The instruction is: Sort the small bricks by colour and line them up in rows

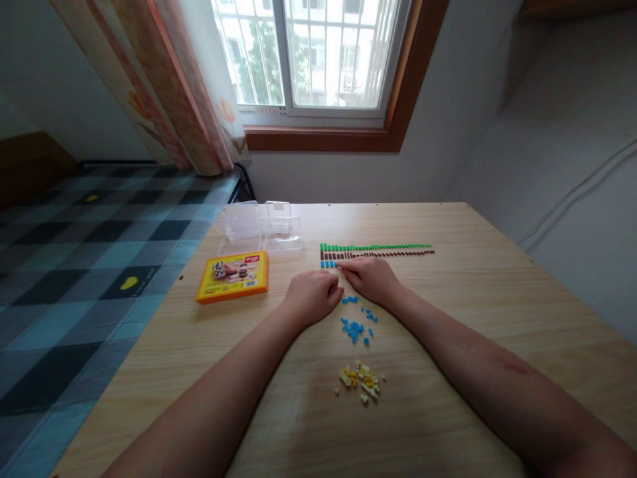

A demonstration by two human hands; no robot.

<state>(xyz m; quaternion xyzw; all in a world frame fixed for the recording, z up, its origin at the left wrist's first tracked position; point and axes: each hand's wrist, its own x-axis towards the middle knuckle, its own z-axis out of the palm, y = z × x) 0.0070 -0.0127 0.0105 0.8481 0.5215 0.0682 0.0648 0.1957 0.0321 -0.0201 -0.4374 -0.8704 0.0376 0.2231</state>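
Observation:
My right hand (372, 277) rests at the right end of a short row of small blue building blocks (327, 264). Its fingertips are pinched together at the last blue block of that row. Beside it, my left hand (312, 295) lies curled on the table; whatever its fingers may hold is hidden. Beyond the hands run a row of brown blocks (368, 255) and, behind it, a row of green blocks (373, 247). Loose blue blocks (353, 330) are scattered between my forearms, and a pile of yellow and cream blocks (365, 382) lies closer to me.
A yellow-orange box (233, 276) lies left of my hands on the wooden table (478, 372). Behind it stand clear plastic containers (261, 229) with raised lids. A bed with a checked cover (99, 265) adjoins the left side, and a window (333, 60) is ahead.

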